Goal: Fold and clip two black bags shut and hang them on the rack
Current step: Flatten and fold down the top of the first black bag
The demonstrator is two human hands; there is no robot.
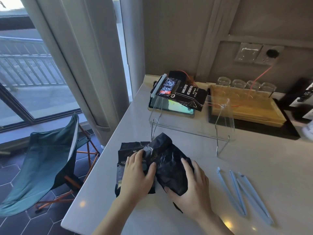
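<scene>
while both hands press on it, the crumpled black bag (166, 167) lies on the white counter (254, 158). left hand (137, 173) fingers (135, 156) curl over its near-left side; right hand (193, 189) fingers (186, 164) wrap its right flank, thumb under the lower end. second flat bag (126, 150) beneath the left fingers. clear rack (191, 126) beyond the fingertips, one clipped bag (183, 94) hung on it. blue clips (243, 192) just right of the right hand.
</scene>
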